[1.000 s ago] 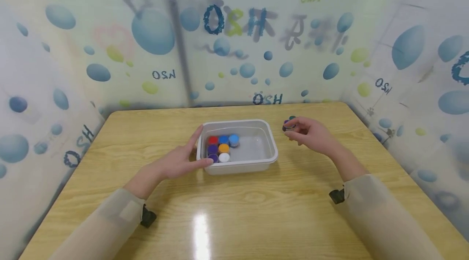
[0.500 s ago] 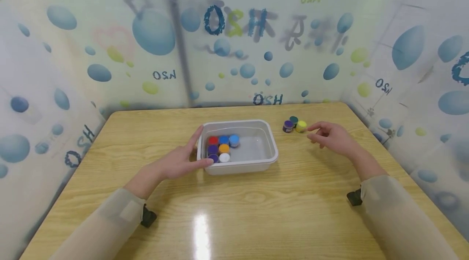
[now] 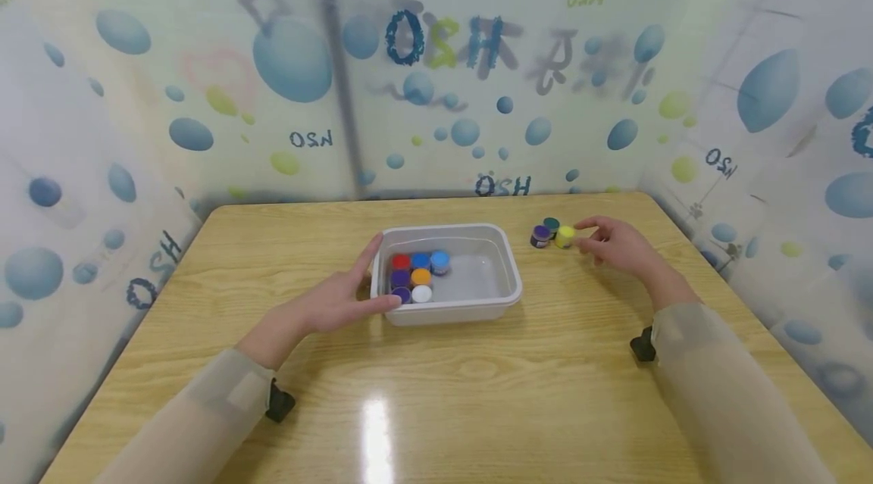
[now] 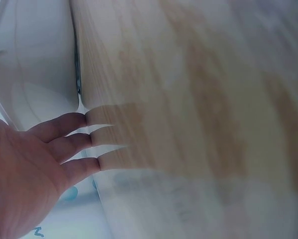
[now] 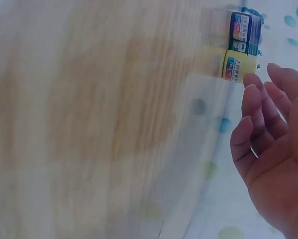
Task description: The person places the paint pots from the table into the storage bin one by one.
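My left hand rests on the left end of a white plastic tub, its thumb lying along the front rim and its forefinger stretched toward the back corner. Straight fingers reach the tabletop beside the tub in the left wrist view. My right hand is at the right of a yellow paint jar, fingertips right by it, fingers loosely bent and holding nothing. A purple paint jar and a dark green one stand against the yellow jar. Their labels show in the right wrist view.
Several paint jars fill the tub's left side, among them a red one, an orange one, a white one and a light blue one. Patterned walls border the wooden table at its back and sides.
My right hand draws back rightward from the purple jar, uncovering the loose jars, then comes in toward the yellow jar from the right. My left hand stays at the tub.
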`<action>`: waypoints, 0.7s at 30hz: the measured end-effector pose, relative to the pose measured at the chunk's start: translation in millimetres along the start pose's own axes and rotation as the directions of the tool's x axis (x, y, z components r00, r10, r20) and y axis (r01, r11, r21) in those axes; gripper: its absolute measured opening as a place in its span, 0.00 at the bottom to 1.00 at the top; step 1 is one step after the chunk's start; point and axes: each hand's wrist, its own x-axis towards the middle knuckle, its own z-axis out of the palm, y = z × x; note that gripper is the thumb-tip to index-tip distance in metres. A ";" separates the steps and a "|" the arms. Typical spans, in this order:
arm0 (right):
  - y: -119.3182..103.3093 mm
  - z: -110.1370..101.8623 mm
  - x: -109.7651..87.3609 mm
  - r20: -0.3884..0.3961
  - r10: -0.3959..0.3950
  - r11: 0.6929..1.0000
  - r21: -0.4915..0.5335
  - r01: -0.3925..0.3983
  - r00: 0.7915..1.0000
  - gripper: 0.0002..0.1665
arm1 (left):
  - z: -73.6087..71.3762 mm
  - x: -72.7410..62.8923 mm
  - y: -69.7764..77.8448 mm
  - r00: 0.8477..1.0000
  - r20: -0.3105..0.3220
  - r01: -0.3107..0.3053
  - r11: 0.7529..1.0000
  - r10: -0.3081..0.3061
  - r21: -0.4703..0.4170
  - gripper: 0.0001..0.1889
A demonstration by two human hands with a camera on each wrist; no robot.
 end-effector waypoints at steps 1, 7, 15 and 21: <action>-0.3 0.4 2.3 0.005 -0.001 1.000 0.006 0.001 1.000 0.30 | 0.0 0.2 -0.2 1.000 0.000 -0.001 1.000 0.001 -0.001 0.61; 1.9 2.8 13.3 0.050 0.018 0.999 0.036 -0.020 0.999 0.33 | 0.0 0.4 0.4 1.000 -0.001 -0.002 1.000 0.002 0.001 0.61; 6.9 5.2 20.6 0.057 0.014 1.000 0.018 -0.015 0.998 0.31 | 0.4 -0.5 1.0 1.000 0.003 -0.002 1.000 0.002 -0.008 0.61; 6.5 5.0 20.5 0.052 0.030 0.998 0.044 -0.033 0.998 0.31 | 0.3 0.3 -0.4 1.000 0.000 -0.010 1.000 0.010 -0.020 0.61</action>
